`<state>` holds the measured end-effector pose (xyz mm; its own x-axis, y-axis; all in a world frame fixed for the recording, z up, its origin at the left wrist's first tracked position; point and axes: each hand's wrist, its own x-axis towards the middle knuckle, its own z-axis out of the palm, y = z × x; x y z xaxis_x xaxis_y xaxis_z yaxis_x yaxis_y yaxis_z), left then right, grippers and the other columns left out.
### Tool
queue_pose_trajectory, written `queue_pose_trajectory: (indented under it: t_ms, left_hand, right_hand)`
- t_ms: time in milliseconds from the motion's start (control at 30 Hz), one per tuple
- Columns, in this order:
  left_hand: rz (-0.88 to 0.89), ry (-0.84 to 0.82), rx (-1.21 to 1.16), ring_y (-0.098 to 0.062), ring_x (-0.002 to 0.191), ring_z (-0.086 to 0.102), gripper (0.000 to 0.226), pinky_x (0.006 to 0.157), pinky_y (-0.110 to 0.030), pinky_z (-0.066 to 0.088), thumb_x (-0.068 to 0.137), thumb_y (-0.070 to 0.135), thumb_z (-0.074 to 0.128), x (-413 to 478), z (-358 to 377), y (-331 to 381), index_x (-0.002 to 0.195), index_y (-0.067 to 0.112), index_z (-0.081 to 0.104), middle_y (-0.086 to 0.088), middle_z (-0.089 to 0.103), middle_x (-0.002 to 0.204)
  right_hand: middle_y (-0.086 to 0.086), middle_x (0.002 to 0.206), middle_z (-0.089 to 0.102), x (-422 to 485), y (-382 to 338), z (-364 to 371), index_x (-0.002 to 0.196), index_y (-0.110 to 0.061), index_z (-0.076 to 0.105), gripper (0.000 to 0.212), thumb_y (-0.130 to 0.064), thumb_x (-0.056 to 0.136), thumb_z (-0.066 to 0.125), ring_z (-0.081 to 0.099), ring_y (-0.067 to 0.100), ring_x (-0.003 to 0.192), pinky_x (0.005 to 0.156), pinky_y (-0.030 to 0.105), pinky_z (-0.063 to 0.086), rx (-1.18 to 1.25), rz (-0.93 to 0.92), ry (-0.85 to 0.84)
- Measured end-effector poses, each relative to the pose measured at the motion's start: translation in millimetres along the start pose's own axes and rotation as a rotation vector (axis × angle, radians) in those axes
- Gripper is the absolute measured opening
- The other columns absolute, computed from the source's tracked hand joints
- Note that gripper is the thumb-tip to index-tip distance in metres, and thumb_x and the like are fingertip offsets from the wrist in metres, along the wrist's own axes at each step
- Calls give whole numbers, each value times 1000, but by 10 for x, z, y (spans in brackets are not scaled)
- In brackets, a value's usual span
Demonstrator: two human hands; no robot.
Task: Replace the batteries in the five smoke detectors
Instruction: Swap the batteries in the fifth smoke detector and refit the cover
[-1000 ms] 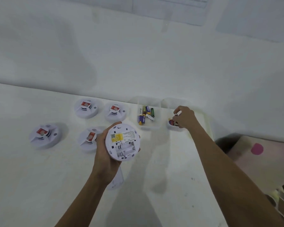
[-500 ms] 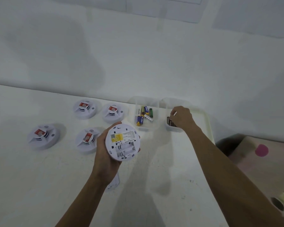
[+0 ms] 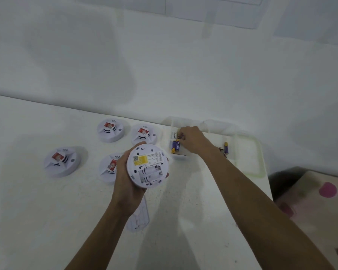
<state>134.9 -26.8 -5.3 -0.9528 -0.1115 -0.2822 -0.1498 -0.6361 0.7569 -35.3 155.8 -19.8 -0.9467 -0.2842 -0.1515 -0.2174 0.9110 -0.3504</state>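
My left hand [image 3: 125, 178] holds a white round smoke detector [image 3: 147, 165] upside down above the table, its battery bay bare and facing up. My right hand [image 3: 193, 140] reaches into a clear container [image 3: 180, 156] of batteries [image 3: 176, 146], fingertips pinched on one battery at its far end. Four other detectors lie face up on the table, two at the back [image 3: 110, 129] [image 3: 143, 133], one at far left [image 3: 61, 160], and one [image 3: 107, 168] partly hidden by my left hand. A white back cover [image 3: 139, 217] lies under my left wrist.
A second clear container [image 3: 231, 151] to the right holds a few batteries [image 3: 225, 149]. A green-rimmed lid [image 3: 250, 158] lies beside it near the table's right edge [image 3: 269, 191]. Beyond the edge is a beige surface with a pink spot [image 3: 327, 190]. A white wall backs the table.
My right hand has moved left from the right container to the left container of batteries; the white battery it held is no longer seen. My left hand keeps the detector still.
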Motion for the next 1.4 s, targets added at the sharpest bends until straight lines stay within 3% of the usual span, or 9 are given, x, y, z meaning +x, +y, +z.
queue_pose_trajectory:
  t_ms: [133, 400, 533, 633, 700, 767, 1033, 1233, 1400]
  left_hand:
    - [-4, 1, -8, -46, 128, 44, 91, 102, -72, 29, 65, 61, 73, 14, -24, 14, 140, 17, 44, -19, 48, 141]
    - [28, 44, 20, -47, 127, 44, 96, 102, -74, 27, 64, 62, 74, 9, -58, 24, 141, 14, 41, -21, 47, 141]
    - [6, 36, 24, -46, 126, 47, 94, 100, -73, 31, 63, 63, 75, 26, -91, 23, 138, 16, 45, -20, 50, 139]
    - [0, 9, 17, -44, 125, 49, 83, 101, -68, 35, 62, 63, 74, 42, -86, 26, 131, 20, 53, -16, 54, 136]
    - [11, 9, 1, -46, 127, 46, 71, 104, -69, 30, 73, 59, 66, 37, -91, 26, 131, 20, 53, -17, 52, 139]
    - [21, 28, -6, -47, 127, 44, 73, 104, -71, 27, 73, 58, 68, 41, -107, 19, 132, 19, 52, -19, 49, 140]
    - [6, 54, -6, -48, 127, 44, 80, 103, -73, 26, 73, 58, 63, 12, -103, 37, 138, 16, 45, -21, 48, 140]
    - [-53, 43, -48, -47, 126, 46, 57, 101, -67, 35, 95, 47, 30, 32, -197, 23, 141, 16, 41, -19, 50, 139]
    - [-95, 13, -98, -40, 115, 59, 52, 90, -55, 50, 101, 41, 17, 24, -251, 53, 137, 16, 47, -16, 60, 129]
  right_hand:
    - [14, 104, 62, 88, -33, 145, 102, -3, 63, 20, -8, 83, 58, 56, 26, 81, 72, 36, 51, -29, 72, -87]
    - [15, 108, 58, 134, -105, 201, 107, -2, 55, 26, -11, 84, 60, 56, 27, 91, 68, 32, 44, -16, 115, -113]
    - [7, 85, 50, 84, -165, 227, 96, -8, 41, 24, -10, 82, 60, 43, 17, 70, 51, 27, 32, 4, 131, -117]
    - [4, 83, 46, 68, -162, 256, 98, -7, 44, 24, -13, 82, 61, 46, 21, 75, 57, 28, 34, 60, 149, -62]
    - [10, 85, 48, 72, -159, 221, 78, -8, 47, 9, -11, 80, 56, 44, 23, 73, 51, 25, 28, 116, 162, 26]
    - [8, 71, 44, 73, -155, 151, 59, -11, 34, 27, -4, 81, 48, 39, 20, 62, 46, 25, 22, 164, 172, 94]
    - [0, 56, 39, 29, -154, 71, 63, -12, 39, 27, -13, 81, 59, 40, 17, 56, 52, 26, 32, 238, 175, -53]
    - [-1, 70, 37, 37, -209, 188, 89, -7, 41, 28, -23, 86, 64, 44, 23, 87, 49, 26, 29, 122, 215, -128]
    - [3, 84, 45, 33, -246, 241, 100, -6, 44, 25, -19, 87, 60, 47, 28, 110, 69, 28, 35, 135, 273, -108]
